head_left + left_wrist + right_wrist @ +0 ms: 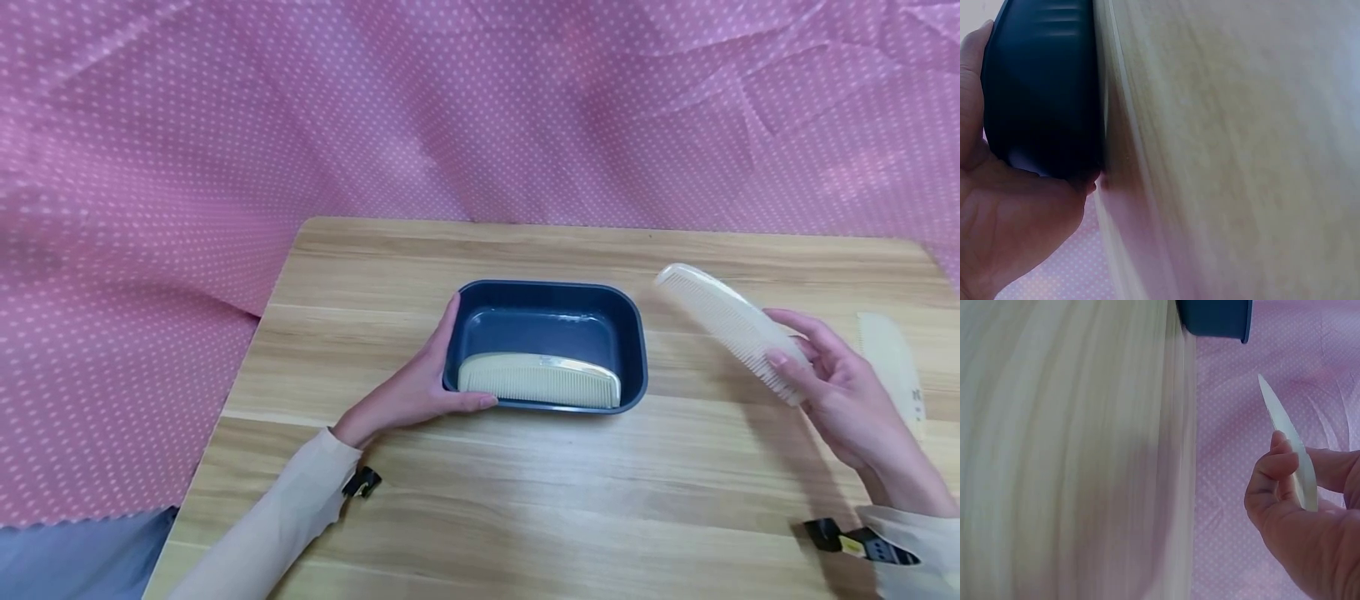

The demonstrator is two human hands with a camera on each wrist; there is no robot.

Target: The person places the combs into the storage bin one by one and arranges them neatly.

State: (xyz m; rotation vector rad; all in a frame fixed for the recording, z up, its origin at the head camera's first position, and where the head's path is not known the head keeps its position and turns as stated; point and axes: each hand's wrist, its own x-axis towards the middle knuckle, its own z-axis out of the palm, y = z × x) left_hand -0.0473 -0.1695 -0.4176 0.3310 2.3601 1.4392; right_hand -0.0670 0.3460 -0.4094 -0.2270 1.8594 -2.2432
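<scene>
A cream comb (731, 325) is pinched at one end between the thumb and fingers of my right hand (843, 387). It is tilted in the air above the table, right of a dark blue rectangular container (639, 354); the right wrist view shows this comb (1288, 431) nearly edge-on. My left hand (420, 379) grips the container's near left corner, thumb along the front side and a finger up the left side. Inside, a second cream comb (540, 379) lies along the front wall, teeth towards me. In the left wrist view the container (1044, 87) rests against the table.
A third cream comb (892, 367) lies on the wooden table (562, 508), partly behind my right hand. Pink dotted cloth (480, 108) hangs beyond the table's back edge and down its left side.
</scene>
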